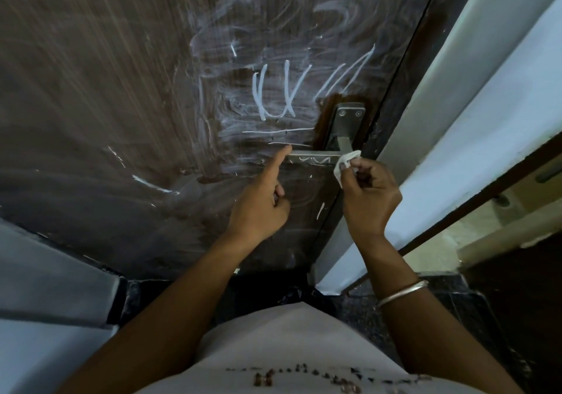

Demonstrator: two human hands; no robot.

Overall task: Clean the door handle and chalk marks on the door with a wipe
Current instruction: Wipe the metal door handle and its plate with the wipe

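A dark brown wood-grain door [106, 89] carries smeared white chalk marks [273, 92], hazy swirls above and sharp strokes just left of the metal backplate. The flat, brushed-metal door handle [313, 157] juts left from that plate, chalk scribbles along its face. The right hand [369, 194] pinches a small crumpled white wipe [345, 164] against the handle's right end. The left hand [261, 202] grips nothing, its index finger extended to touch the handle's left tip. A thin metal bangle [401, 293] circles the right wrist
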